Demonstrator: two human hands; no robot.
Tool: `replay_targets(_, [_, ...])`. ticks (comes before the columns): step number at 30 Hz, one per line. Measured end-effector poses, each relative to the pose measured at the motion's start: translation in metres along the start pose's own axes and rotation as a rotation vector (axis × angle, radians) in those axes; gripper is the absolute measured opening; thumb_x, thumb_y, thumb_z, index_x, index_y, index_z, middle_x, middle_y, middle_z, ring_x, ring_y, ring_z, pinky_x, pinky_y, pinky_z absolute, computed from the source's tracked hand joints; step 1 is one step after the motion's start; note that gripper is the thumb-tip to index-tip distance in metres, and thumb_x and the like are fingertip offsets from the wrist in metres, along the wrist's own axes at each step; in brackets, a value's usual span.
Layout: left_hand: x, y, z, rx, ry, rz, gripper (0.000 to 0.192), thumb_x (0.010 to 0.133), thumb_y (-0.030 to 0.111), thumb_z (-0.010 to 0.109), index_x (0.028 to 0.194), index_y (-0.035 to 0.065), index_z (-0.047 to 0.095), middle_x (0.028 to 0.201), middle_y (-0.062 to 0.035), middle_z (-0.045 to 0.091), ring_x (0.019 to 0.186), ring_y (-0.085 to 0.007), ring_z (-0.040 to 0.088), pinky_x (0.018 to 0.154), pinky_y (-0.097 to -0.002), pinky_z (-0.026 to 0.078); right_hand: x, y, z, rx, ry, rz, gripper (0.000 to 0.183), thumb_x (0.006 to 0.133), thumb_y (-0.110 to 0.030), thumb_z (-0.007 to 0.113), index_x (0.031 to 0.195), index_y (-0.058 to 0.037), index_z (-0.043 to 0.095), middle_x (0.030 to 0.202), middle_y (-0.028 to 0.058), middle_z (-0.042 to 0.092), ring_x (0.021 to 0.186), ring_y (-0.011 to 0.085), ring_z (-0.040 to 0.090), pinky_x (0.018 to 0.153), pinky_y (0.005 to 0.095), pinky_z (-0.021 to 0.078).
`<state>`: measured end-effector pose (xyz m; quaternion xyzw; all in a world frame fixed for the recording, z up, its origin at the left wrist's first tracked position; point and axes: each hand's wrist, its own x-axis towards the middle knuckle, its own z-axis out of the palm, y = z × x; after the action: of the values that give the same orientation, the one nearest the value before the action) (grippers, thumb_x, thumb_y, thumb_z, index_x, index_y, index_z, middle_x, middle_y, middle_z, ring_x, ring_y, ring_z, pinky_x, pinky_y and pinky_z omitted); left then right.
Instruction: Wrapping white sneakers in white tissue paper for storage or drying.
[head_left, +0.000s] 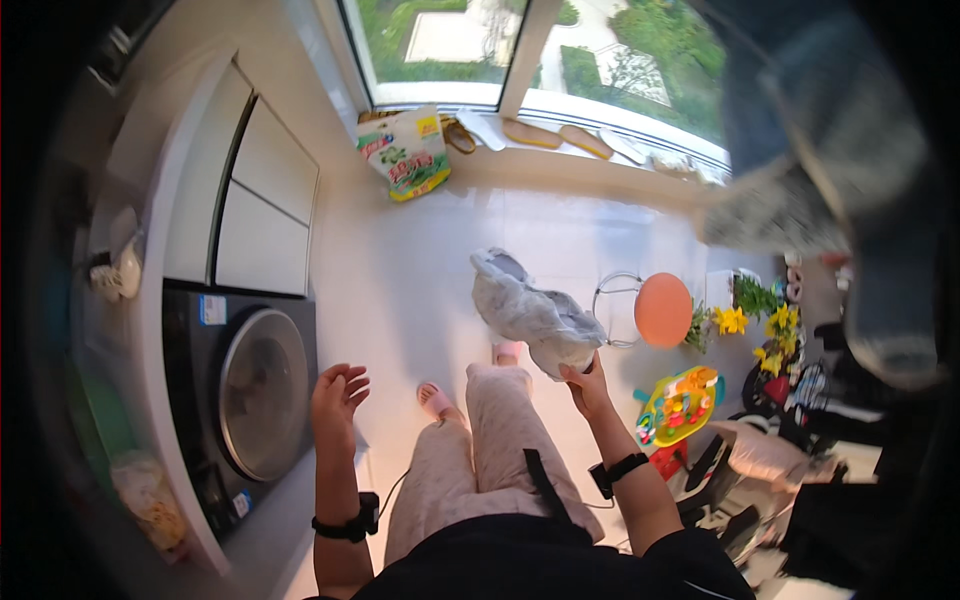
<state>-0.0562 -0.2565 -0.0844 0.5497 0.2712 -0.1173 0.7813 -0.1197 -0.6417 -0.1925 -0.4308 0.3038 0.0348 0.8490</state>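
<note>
My right hand grips the near end of a light grey, fluffy pair of what look like plush slippers. They stretch away from the hand over the tiled floor, with two darker openings facing up. My left hand holds nothing; its fingers are bent and a little apart. Beside it, on the left, stands a dark front-loading washing machine with its round door closed.
Above the washer is a white cabinet. A detergent bag and several insoles line the window ledge. To the right are an orange-topped stool, yellow flowers, a toy table and a stroller. Blurred clothes hang upper right.
</note>
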Motion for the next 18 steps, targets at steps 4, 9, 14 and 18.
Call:
replay_targets(4, [-0.006,-0.052,-0.026,-0.027,0.207,-0.078,0.019,0.091,0.014,0.040,0.105,0.0024,0.047,0.101,-0.0142,0.058,0.088,-0.0210,0.057,0.078,-0.0324,0.046,0.085,0.025,-0.023,-0.047,0.054,0.051,0.071,0.067,0.011,0.065,0.127,-0.0085,0.032,0.119,0.0079,0.043,0.109,0.0222,0.046,0.090,0.0327,0.0430])
replay_targets(9, [0.010,-0.108,-0.011,0.007,0.424,-0.186,0.018,0.091,0.014,0.040,0.103,0.0030,0.048,0.099,-0.0142,0.059,0.086,-0.0215,0.058,0.077,-0.0329,0.046,0.242,0.062,-0.048,-0.038,0.154,0.052,0.071,0.067,0.015,0.060,0.127,-0.0094,0.031,0.115,0.0086,0.045,0.100,0.0211,0.051,0.080,0.0301,0.0494])
replay_targets(14, [0.057,-0.164,0.055,-0.054,0.453,-0.333,0.018,0.091,0.014,0.042,0.103,0.0024,0.048,0.098,-0.0147,0.059,0.086,-0.0227,0.058,0.077,-0.0344,0.047,0.413,0.090,-0.072,-0.140,0.047,0.036,0.078,0.064,0.014,0.064,0.129,-0.0099,0.030,0.120,0.0083,0.043,0.105,0.0219,0.049,0.085,0.0313,0.0474])
replay_targets(18, [0.081,-0.217,0.096,0.032,0.515,-0.478,0.019,0.092,0.015,0.041,0.104,0.0023,0.047,0.100,-0.0156,0.058,0.085,-0.0231,0.058,0.076,-0.0357,0.049,0.521,0.121,-0.086,-0.233,-0.007,0.044,0.079,0.062,0.012,0.067,0.129,-0.0099,0.030,0.120,0.0073,0.042,0.109,0.0216,0.046,0.089,0.0332,0.0443])
